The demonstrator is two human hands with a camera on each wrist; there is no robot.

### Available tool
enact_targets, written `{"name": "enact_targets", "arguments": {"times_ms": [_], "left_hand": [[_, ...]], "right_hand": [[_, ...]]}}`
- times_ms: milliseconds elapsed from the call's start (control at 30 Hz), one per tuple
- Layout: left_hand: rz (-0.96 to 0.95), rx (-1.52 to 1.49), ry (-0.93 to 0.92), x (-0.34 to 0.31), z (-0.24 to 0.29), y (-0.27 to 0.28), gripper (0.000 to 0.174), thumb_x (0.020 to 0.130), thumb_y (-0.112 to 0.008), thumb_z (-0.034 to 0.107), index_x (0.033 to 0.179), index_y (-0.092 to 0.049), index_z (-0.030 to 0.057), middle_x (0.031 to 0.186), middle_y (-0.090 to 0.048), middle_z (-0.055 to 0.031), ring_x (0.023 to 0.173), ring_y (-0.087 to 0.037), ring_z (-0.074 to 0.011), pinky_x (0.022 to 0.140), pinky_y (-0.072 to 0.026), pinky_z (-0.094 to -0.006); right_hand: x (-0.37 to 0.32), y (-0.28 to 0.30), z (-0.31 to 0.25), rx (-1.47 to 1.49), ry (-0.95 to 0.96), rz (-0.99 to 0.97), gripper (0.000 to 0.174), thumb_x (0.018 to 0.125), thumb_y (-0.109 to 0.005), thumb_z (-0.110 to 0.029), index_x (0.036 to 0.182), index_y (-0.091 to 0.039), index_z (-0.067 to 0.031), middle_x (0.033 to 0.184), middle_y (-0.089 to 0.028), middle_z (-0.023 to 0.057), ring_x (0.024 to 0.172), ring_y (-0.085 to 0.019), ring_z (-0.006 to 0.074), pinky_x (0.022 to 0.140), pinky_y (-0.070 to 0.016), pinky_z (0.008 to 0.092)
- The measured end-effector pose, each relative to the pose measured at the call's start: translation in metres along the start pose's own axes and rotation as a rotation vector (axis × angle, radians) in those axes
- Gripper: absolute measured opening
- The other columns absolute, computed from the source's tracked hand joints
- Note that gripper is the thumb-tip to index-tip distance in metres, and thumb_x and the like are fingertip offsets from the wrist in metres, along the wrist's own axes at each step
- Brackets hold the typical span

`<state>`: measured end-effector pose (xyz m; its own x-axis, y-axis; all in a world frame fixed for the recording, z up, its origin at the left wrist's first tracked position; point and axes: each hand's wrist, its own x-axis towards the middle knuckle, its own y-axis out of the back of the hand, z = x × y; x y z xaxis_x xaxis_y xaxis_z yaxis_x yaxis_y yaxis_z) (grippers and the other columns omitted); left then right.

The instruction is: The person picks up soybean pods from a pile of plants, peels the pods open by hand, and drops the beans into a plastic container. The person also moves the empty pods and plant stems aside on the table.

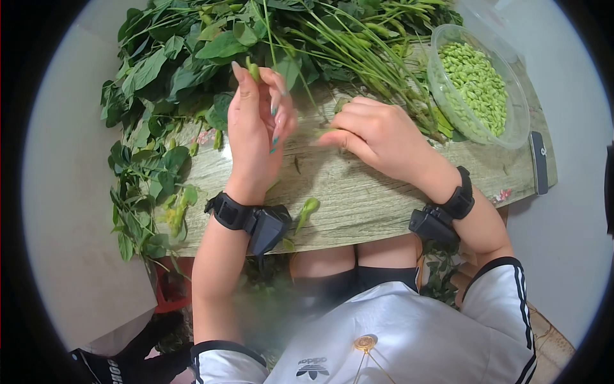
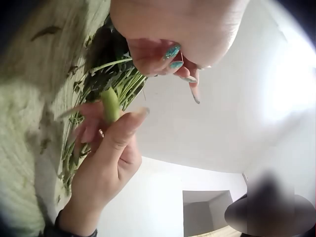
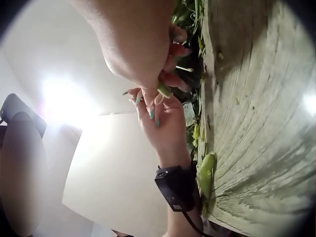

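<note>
My left hand (image 1: 259, 121) is raised over the table, with a green bean pod (image 1: 252, 70) pinched between thumb and index finger; its other fingers are loosely bent. To its right, my right hand (image 1: 380, 137) grips another green pod (image 2: 111, 104) between thumb and curled fingers, one end sticking out. In the right wrist view this pod's tip (image 3: 164, 90) shows beside the thumb, in front of the left hand (image 3: 165, 123). A loose pod (image 1: 309, 211) lies on the table (image 1: 358, 211) near its front edge.
Leafy bean plants (image 1: 185, 70) with long stems (image 1: 358, 51) are heaped along the back. More leaves (image 1: 150, 192) lie at the left edge. A clear plastic tub (image 1: 518, 96) of shelled green beans (image 1: 473, 86) stands at the back right, a dark phone-like object (image 1: 539, 163) beside it.
</note>
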<state>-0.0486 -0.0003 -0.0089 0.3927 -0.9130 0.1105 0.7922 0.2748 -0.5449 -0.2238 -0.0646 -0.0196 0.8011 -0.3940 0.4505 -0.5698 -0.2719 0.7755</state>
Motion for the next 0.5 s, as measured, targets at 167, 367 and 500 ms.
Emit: {"name": "enact_targets", "arguments": {"times_ms": [167, 367, 500], "left_hand": [[-0.177, 0.258, 0.112, -0.009, -0.003, 0.004, 0.061, 0.102, -0.029, 0.056, 0.074, -0.053, 0.0076, 0.055, -0.044, 0.0036, 0.041, -0.034, -0.0036, 0.038, -0.0248, -0.0205], [-0.477, 0.421, 0.207, -0.015, -0.005, 0.002, 0.065, 0.104, -0.03, 0.052, 0.062, -0.05, 0.0062, 0.05, -0.047, 0.0008, 0.038, -0.036, -0.0047, 0.038, -0.0264, -0.0191], [-0.452, 0.369, 0.299, -0.014, -0.004, 0.003, 0.066, 0.104, -0.031, 0.05, 0.06, -0.049, 0.0058, 0.049, -0.046, 0.0008, 0.037, -0.036, -0.0053, 0.038, -0.0268, -0.0198]], "right_hand": [[0.002, 0.002, -0.002, 0.031, -0.132, 0.158, 0.033, 0.092, -0.062, -0.037, 0.086, -0.066, -0.0052, 0.071, -0.064, 0.01, 0.063, -0.062, 0.0273, 0.058, -0.0484, 0.0362], [0.005, 0.021, -0.012, 0.5, -0.297, 0.106, 0.028, 0.096, -0.06, -0.032, 0.088, -0.064, -0.0053, 0.066, -0.061, 0.0108, 0.057, -0.059, 0.0275, 0.052, -0.0441, 0.0337], [0.002, 0.011, -0.012, 0.427, -0.172, 0.168, 0.024, 0.097, -0.059, -0.026, 0.086, -0.062, -0.0043, 0.066, -0.06, 0.0118, 0.057, -0.058, 0.0275, 0.052, -0.0439, 0.0338]]}}
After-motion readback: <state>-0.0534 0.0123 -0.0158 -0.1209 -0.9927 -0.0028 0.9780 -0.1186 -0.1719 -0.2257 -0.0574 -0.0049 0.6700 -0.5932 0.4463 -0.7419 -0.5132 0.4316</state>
